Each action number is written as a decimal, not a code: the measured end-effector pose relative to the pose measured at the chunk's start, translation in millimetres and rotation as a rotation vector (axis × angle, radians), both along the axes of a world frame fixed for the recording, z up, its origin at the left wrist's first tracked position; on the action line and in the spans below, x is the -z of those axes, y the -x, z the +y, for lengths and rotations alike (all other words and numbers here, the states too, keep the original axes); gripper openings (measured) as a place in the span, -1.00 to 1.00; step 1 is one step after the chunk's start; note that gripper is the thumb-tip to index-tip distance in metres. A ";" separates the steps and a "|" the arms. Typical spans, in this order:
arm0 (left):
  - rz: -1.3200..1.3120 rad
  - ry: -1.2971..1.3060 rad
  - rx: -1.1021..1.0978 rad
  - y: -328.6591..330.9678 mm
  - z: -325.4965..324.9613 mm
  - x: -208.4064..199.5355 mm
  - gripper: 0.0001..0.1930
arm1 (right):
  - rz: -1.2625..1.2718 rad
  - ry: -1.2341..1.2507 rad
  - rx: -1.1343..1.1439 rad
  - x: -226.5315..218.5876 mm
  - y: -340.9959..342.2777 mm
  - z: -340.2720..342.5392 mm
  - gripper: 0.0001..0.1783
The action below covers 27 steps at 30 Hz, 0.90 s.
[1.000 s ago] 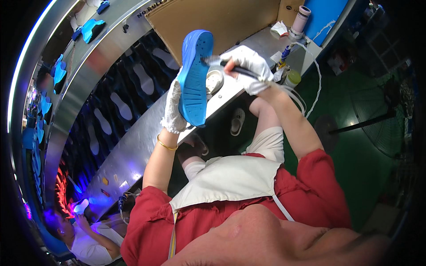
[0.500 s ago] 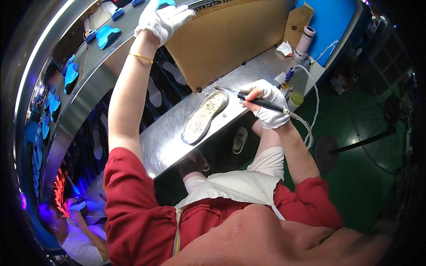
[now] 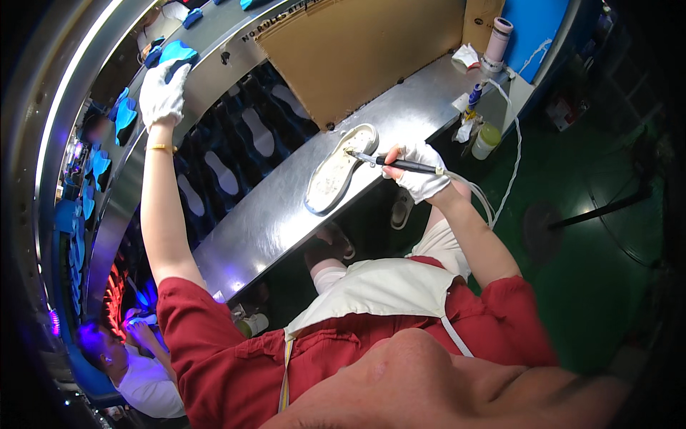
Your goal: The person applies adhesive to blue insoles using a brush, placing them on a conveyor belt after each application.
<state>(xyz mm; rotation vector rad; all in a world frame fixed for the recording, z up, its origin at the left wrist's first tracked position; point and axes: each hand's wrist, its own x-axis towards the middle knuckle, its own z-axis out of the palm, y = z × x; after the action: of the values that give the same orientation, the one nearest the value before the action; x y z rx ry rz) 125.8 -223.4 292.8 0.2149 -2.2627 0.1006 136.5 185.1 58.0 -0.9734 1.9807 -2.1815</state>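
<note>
My left hand (image 3: 163, 94), in a white glove, reaches over the conveyor at the upper left. Its fingers are apart at the near edge of a bright blue curved shoe part (image 3: 179, 51); a firm grip does not show. My right hand (image 3: 421, 171) also wears a white glove, with bare fingertips showing. It is closed round a black pen-shaped tool (image 3: 414, 166) with a pale cord. The tool's tip meets the inside of a whitish shoe sole (image 3: 332, 179), which lies slanted on the metal bench (image 3: 246, 239).
More blue parts (image 3: 100, 166) line the conveyor (image 3: 236, 28). A cardboard sheet (image 3: 364, 57) stands behind the bench. At right are a pink bottle (image 3: 498, 44), a lidded jar (image 3: 486, 141) and a looping white cord (image 3: 511, 179). A person (image 3: 146, 379) works at lower left.
My left hand has swung left along the conveyor, from beside the cardboard to a blue part. The tool's tip has come down from beyond the sole's edge onto the sole. The view has shifted slightly.
</note>
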 end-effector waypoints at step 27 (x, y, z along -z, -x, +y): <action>-0.308 -2.654 1.257 -119.1 215.3 236.7 -0.22 | -0.053 0.122 -0.050 -13.8 -20.8 -45.0 -0.87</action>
<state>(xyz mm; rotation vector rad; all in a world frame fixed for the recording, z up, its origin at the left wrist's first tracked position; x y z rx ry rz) 244.9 -8.1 56.1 -0.0105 -0.6808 -3.3001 157.3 140.1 71.8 -0.9572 1.7999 -2.2986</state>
